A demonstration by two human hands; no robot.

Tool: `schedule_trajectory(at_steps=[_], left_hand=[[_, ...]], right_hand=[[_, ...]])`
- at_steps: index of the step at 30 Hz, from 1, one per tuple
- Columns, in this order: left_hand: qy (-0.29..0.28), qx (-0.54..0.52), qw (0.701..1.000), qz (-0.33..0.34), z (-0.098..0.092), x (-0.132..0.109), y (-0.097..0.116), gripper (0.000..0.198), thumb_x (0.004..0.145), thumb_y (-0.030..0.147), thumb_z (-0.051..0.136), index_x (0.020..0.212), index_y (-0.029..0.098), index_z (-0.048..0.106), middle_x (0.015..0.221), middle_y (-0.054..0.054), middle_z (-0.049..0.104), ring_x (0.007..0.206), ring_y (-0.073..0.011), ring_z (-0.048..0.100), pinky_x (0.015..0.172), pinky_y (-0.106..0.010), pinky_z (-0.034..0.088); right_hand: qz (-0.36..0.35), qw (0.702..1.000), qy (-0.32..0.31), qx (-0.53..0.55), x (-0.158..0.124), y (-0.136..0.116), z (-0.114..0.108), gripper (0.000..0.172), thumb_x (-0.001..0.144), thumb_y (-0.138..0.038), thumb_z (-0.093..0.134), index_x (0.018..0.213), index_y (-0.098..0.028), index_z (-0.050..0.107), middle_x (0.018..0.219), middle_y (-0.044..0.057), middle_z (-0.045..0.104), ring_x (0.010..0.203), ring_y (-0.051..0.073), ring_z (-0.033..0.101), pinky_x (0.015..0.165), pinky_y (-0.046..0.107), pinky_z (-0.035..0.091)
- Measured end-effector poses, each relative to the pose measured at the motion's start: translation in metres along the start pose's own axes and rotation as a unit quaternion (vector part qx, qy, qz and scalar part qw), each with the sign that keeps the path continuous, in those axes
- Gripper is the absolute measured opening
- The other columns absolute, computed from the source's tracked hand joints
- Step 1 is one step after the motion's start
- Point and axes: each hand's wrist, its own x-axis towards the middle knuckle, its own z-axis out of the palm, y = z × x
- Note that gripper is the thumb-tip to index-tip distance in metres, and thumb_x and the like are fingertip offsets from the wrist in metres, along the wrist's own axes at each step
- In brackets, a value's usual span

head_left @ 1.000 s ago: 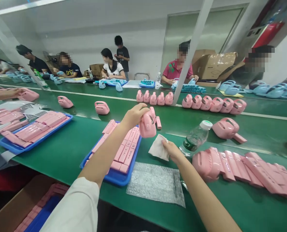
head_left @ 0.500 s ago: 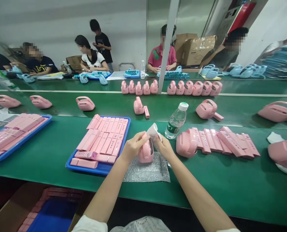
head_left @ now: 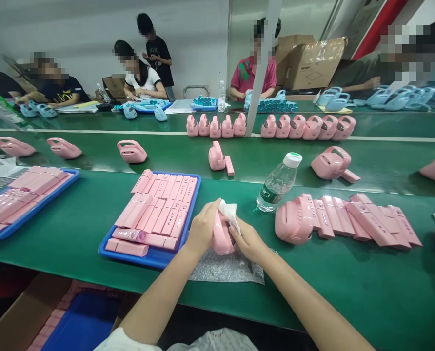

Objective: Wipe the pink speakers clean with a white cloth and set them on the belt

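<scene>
A pink plastic device with a carry handle [head_left: 223, 238] is tilted between my hands, over a sheet of bubble wrap [head_left: 228, 270] on the green table. My left hand [head_left: 202, 229] grips it from the left, fingers wrapped around its side. A crumpled white cloth [head_left: 227, 209] lies against the top of the device. My right hand [head_left: 249, 239] is closed on the cloth's lower end and presses it to the device's right face. Part of the handle is hidden by the cloth and fingers.
A blue tray [head_left: 129, 259] of pink bars stands left of my hands. To the right are a water bottle [head_left: 279, 183], another pink device [head_left: 293, 222] and a pile of pink bars [head_left: 371, 222]. More pink devices stand beyond. Several people sit across the table.
The device has come slightly nearer and tilted. My right hand has moved down with the cloth, from above the device onto its right face. The view has shifted a little.
</scene>
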Motion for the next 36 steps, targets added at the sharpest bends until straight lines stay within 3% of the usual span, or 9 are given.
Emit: schedule_trajectory(at_steps=[6,13,15,21,26,29,33,36], left_hand=[[-0.011,-0.137,0.984,-0.112,0.005,0.003,0.002,0.034,0.085,0.027,0.058,0.118,0.022,0.062,0.114,-0.008,0.066,0.103,-0.022,0.063,0.095,-0.038,0.05],[0.025,-0.308,0.933,-0.182,0.015,-0.004,-0.011,0.041,0.08,0.033,0.058,0.12,0.021,0.058,0.112,-0.007,0.064,0.1,-0.0224,0.061,0.089,-0.036,0.049],[0.024,-0.333,0.925,-0.181,0.016,-0.006,-0.013,0.047,0.079,0.036,0.06,0.123,0.021,0.055,0.111,-0.006,0.064,0.098,-0.0217,0.061,0.087,-0.035,0.05],[-0.022,-0.365,0.905,-0.217,0.016,-0.002,-0.011,0.047,0.076,0.037,0.063,0.12,0.023,0.056,0.127,-0.008,0.059,0.114,-0.0239,0.058,0.096,-0.036,0.046],[-0.014,-0.377,0.902,-0.211,0.021,0.0,-0.013,0.051,0.075,0.03,0.062,0.125,0.025,0.053,0.119,-0.006,0.064,0.107,-0.021,0.061,0.095,-0.036,0.047],[-0.007,-0.368,0.905,-0.213,0.022,-0.001,-0.014,0.052,0.076,0.029,0.061,0.127,0.025,0.052,0.116,-0.004,0.065,0.104,-0.0203,0.063,0.095,-0.036,0.048],[-0.025,-0.353,0.906,-0.23,0.019,0.0,-0.015,0.051,0.074,0.03,0.062,0.124,0.024,0.056,0.132,-0.007,0.056,0.12,-0.0243,0.054,0.104,-0.038,0.041],[-0.047,-0.373,0.893,-0.248,0.016,0.002,-0.014,0.051,0.075,0.035,0.061,0.124,0.023,0.054,0.138,-0.011,0.052,0.122,-0.0272,0.053,0.103,-0.042,0.042]], right_hand=[[-0.087,0.996,-0.004,-0.014,-0.019,-0.006,0.001,0.048,0.099,-0.035,0.031,0.144,-0.022,0.04,0.143,0.01,0.049,0.137,0.024,0.039,0.114,0.044,0.034],[-0.02,0.999,0.007,0.05,0.01,-0.004,-0.001,0.051,0.098,-0.049,0.027,0.135,-0.024,0.053,0.134,0.007,0.058,0.124,0.026,0.055,0.108,0.043,0.041],[-0.018,0.998,0.03,0.05,0.008,-0.006,0.002,0.052,0.098,-0.048,0.027,0.137,-0.024,0.052,0.135,0.007,0.057,0.126,0.025,0.053,0.109,0.043,0.04],[-0.108,0.994,-0.003,-0.012,-0.031,-0.015,0.009,0.046,0.099,-0.03,0.034,0.144,-0.024,0.04,0.143,0.009,0.048,0.137,0.022,0.04,0.114,0.045,0.033],[-0.032,0.999,0.034,0.004,0.001,-0.002,0.008,0.048,0.099,-0.039,0.031,0.141,-0.022,0.045,0.143,0.01,0.048,0.139,0.023,0.035,0.116,0.048,0.029],[-0.025,0.999,0.034,-0.002,0.012,0.0,0.01,0.047,0.099,-0.04,0.033,0.141,-0.023,0.046,0.143,0.009,0.048,0.139,0.022,0.035,0.117,0.048,0.028],[-0.087,0.995,0.032,-0.033,-0.02,-0.011,0.016,0.049,0.098,-0.031,0.036,0.147,-0.024,0.035,0.148,0.009,0.042,0.141,0.022,0.032,0.116,0.048,0.031],[-0.124,0.991,0.012,-0.048,-0.037,-0.016,0.017,0.051,0.098,-0.027,0.038,0.148,-0.025,0.033,0.146,0.009,0.045,0.14,0.022,0.033,0.115,0.048,0.031]])
